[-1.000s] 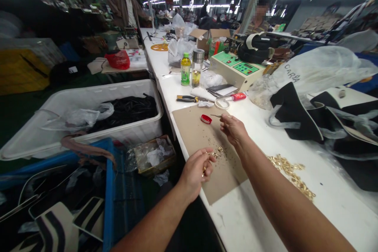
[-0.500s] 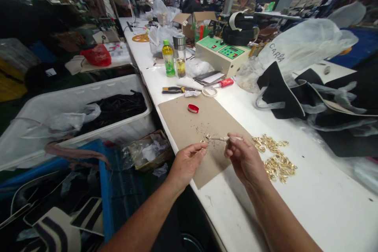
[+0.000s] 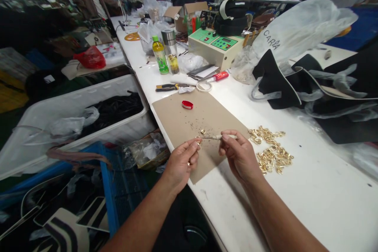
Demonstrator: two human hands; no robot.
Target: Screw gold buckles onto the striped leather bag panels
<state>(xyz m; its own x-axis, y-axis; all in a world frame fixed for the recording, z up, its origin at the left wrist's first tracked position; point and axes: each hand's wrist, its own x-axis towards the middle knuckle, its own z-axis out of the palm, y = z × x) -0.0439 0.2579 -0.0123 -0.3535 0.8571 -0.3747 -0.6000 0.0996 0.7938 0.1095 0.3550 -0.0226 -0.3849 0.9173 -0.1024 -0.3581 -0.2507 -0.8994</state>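
My left hand [image 3: 184, 163] pinches a small gold metal clasp [image 3: 198, 138] between thumb and fingertips. Another bit of gold shows between its curled lower fingers. In my right hand [image 3: 239, 151] is a thin pointed tool [image 3: 217, 137] with a pale handle, gripped like a pen. Its dark tip reaches left to the clasp; whether it touches is too small to tell. One loose gold clasp [image 3: 202, 131] lies just beyond, on a brown board [image 3: 218, 114] strewn with tiny dark bits. To the right of my right hand, a pile of gold clasps [image 3: 273, 153] is spread over the white table.
A red oval item [image 3: 187, 104] lies on the board. Behind are pliers [image 3: 169, 87], a tape roll [image 3: 204, 86], two bottles [image 3: 160, 56] and a control box [image 3: 217, 47]. Black sheet pieces [image 3: 280, 82] lie at right. White [image 3: 118, 124] and blue [image 3: 108, 189] bins stand left.
The view has shifted, so the table things appear slightly higher and further left. My left fingers have turned and the clasp shows at their tips, with the tool's tip close against it.
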